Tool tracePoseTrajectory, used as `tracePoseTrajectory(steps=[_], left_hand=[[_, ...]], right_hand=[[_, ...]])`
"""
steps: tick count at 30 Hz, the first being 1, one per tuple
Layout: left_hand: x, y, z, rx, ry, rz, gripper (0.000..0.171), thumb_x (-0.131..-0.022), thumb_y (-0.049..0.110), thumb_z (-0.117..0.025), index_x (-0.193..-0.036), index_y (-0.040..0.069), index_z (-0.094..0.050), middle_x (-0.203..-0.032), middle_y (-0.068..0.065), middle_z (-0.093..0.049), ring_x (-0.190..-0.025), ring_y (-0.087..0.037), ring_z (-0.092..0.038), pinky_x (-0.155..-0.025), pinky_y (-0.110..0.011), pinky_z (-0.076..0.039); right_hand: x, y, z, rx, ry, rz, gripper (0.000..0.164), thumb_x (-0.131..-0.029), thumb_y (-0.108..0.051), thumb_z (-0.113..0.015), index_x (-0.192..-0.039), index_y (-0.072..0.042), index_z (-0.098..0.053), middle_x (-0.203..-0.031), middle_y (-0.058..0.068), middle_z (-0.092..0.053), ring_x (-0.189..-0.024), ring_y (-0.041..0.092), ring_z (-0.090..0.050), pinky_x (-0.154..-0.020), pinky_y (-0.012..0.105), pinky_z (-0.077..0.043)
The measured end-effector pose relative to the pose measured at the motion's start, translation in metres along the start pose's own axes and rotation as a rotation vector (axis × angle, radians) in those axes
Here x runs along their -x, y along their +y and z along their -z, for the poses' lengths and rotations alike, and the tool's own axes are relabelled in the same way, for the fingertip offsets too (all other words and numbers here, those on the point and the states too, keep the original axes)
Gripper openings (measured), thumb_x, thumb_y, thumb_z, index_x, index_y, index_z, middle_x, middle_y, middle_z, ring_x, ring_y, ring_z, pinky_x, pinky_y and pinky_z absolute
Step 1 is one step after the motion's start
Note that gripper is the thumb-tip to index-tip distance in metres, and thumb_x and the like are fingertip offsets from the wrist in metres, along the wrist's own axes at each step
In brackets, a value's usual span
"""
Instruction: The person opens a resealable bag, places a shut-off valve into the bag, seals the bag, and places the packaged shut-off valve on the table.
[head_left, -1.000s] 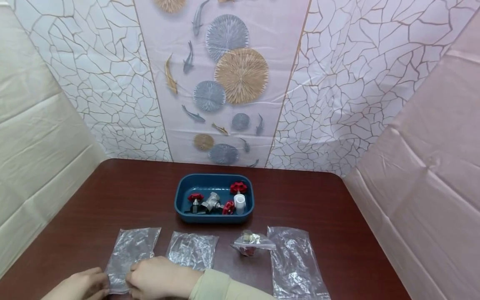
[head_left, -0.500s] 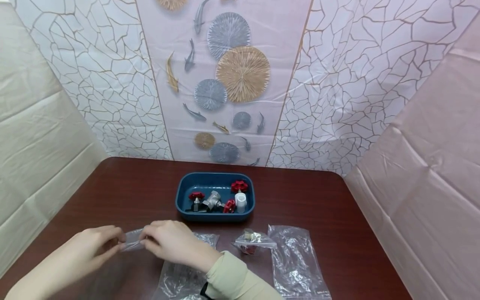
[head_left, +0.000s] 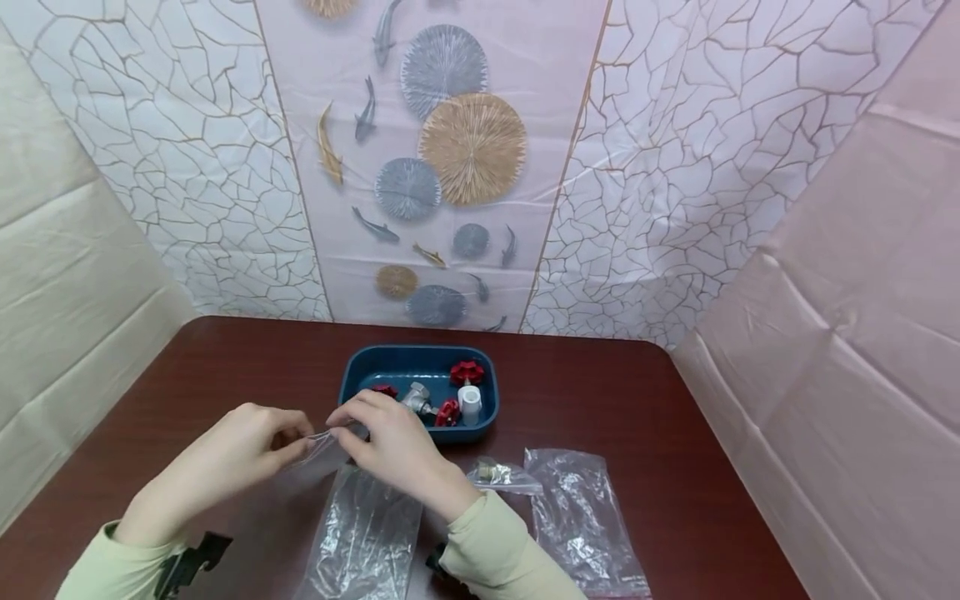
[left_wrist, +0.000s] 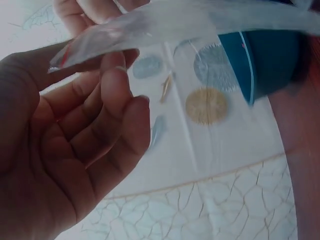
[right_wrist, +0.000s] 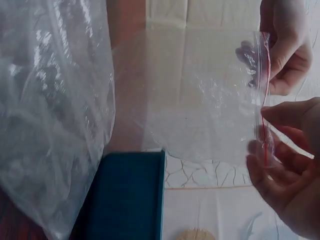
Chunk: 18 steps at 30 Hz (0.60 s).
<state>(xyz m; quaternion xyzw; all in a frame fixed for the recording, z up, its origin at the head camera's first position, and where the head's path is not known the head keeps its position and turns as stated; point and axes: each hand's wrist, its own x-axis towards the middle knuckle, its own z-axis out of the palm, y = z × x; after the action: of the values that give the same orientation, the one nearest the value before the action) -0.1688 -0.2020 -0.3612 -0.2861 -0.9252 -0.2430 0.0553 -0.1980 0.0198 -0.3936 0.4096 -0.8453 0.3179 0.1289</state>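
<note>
A clear zip-lock bag (right_wrist: 200, 95) with a red line along its mouth hangs between my two hands, lifted above the table. My left hand (head_left: 243, 454) pinches one end of the mouth between thumb and fingers. Farther along the same edge, my right hand (head_left: 397, 446) grips the other end, overlapping the front left of the blue tray (head_left: 420, 357) in the head view. No contents show inside this bag. In the left wrist view the bag's mouth edge (left_wrist: 165, 25) runs past my fingers.
Inside the tray are red-handled valves (head_left: 467, 372), a metal fitting (head_left: 417, 397) and a white fitting (head_left: 470, 402). On the table lie a flat clear bag (head_left: 367, 533), a small filled bag (head_left: 495, 475) partly behind my right forearm, and another flat bag (head_left: 585, 517).
Both hands have picked the left bag up off the table and carried it up and to the right, toward the tray. The other bags stay put.
</note>
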Motion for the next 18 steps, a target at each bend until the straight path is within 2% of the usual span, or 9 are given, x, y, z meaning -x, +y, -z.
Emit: tracePoseTrajectory(steps=[4,10,14,18], left_hand=[[-0.011,0.005,-0.003,0.051,-0.025,0.033,0.011,-0.092,0.012,-0.073,-0.087,0.023,-0.072,-0.066,0.020,-0.058,-0.054,0.002,-0.048,-0.050,-0.023,-0.044],[-0.020,0.011,-0.004,0.095,0.010,0.044,0.011,-0.093,0.013,-0.071,-0.087,0.021,-0.073,-0.068,0.017,-0.063,-0.055,0.001,-0.051,-0.051,-0.024,-0.045],[-0.022,0.014,-0.006,0.101,0.028,0.061,0.012,-0.093,0.013,-0.071,-0.085,0.021,-0.072,-0.065,0.017,-0.060,-0.054,0.000,-0.049,-0.051,-0.024,-0.044],[-0.024,0.016,-0.007,0.094,0.041,0.090,0.010,-0.094,0.013,-0.071,-0.086,0.019,-0.073,-0.065,0.017,-0.059,-0.054,-0.001,-0.049,-0.051,-0.024,-0.044]], right_hand=[[0.005,0.005,0.005,0.058,0.058,0.065,0.011,-0.097,-0.020,-0.069,-0.107,-0.018,-0.074,-0.110,-0.005,-0.064,-0.102,0.008,-0.057,-0.081,0.013,-0.045],[0.012,0.008,0.009,0.115,0.041,0.126,0.019,-0.096,-0.023,-0.071,-0.114,-0.016,-0.073,-0.115,-0.003,-0.064,-0.112,0.012,-0.055,-0.094,0.018,-0.045],[0.016,0.008,0.008,0.150,0.062,0.133,0.018,-0.095,-0.025,-0.073,-0.111,-0.017,-0.072,-0.113,-0.003,-0.063,-0.111,0.012,-0.055,-0.094,0.020,-0.046],[0.018,0.008,0.010,0.183,0.074,0.138,0.009,-0.093,-0.024,-0.074,-0.101,-0.019,-0.073,-0.111,-0.004,-0.062,-0.109,0.012,-0.055,-0.093,0.021,-0.046]])
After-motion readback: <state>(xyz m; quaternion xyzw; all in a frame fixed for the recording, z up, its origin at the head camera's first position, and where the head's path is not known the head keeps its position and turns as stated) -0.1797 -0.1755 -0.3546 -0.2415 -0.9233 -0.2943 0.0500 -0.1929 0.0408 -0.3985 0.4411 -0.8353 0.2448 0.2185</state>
